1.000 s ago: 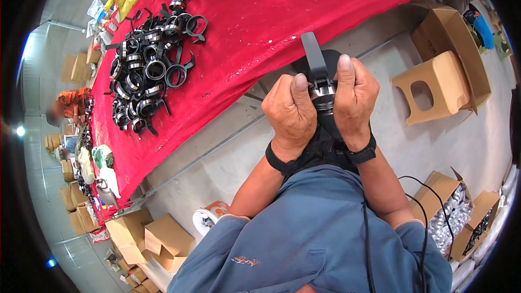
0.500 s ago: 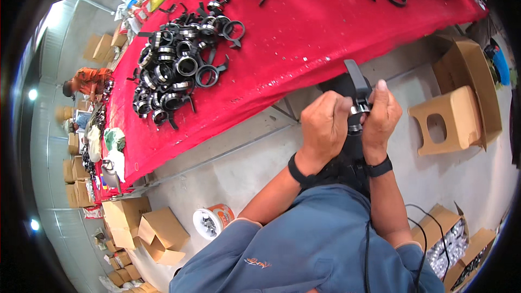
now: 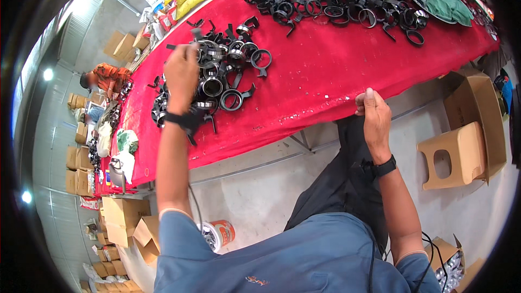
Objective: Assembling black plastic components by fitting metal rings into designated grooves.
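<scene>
Though earlier together, left hand (grip blurred, unclear) over black rings, right hand curled closed.

Our bare forearms, spread well apart
We stretch our left hand farther forward, its fingertips blurred; our right hand curls loosely, thumb pointing up.
</scene>
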A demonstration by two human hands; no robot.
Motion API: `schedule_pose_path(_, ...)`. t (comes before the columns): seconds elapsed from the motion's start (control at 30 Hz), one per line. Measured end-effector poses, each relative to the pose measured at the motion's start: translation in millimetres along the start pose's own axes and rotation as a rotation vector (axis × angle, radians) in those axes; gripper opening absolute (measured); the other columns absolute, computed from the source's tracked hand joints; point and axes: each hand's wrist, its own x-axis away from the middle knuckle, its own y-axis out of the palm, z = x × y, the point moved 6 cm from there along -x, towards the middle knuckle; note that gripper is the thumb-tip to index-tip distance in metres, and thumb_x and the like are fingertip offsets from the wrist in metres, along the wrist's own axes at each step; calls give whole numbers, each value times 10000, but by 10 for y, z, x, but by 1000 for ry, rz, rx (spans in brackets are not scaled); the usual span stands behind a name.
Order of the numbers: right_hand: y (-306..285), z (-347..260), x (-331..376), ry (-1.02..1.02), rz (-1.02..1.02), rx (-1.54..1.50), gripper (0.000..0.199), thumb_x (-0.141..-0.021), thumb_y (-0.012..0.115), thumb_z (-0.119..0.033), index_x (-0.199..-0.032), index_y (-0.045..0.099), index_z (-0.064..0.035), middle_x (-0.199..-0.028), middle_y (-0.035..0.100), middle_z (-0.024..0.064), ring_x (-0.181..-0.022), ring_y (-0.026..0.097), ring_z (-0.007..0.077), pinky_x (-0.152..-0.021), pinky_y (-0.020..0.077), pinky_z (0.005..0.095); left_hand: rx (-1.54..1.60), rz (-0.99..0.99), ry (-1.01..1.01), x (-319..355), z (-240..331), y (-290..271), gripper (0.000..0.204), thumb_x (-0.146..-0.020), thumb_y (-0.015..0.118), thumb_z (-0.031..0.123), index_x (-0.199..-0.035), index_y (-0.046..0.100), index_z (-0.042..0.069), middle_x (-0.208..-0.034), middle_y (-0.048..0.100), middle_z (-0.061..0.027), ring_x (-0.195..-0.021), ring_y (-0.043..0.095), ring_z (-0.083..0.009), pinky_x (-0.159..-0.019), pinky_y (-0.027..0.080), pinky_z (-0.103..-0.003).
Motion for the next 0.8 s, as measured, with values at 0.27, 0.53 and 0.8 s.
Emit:
schedule_pose_path(0.27, 143, 176, -821, -167, 49, 356, 546, -1141, 504, -436, -914, 683, 27, -835, 673, 213, -788, 651, 389, -747, 510, 488, -468, -139, -24, -1015, -1078, 567, 543, -1052, 617, 414, -1414, 646, 11, -1307, 701, -296, -1234, 668, -462, -1029, 540, -544)
schedule_pose_path(0.53, 315, 340, -923, -425, 207, 764, 414, -1083, 627, -335, -782, 597, -52, -748, 601, 133, -710, 632, 397, -631, 495, 512, -23, -170, 323, -1156, 237, 2061, 434, -933, 747, 197, -1343, 712, 60, -1309, 723, -213, -1241, 677, -406, -1079, 542, -485)
schedule_pose_path(0.8, 382, 248, -933, -446, 268, 777, 353, -1019, 710, -251, -742, 578, -76, -729, 585, 107, -656, 629, 354, -576, 506, 473, 0, -377, 381, -1052, 540, 3404, 474, -913, 707, 120, -1384, 672, 81, -1348, 680, -222, -1307, 624, -405, -1104, 521, -495)
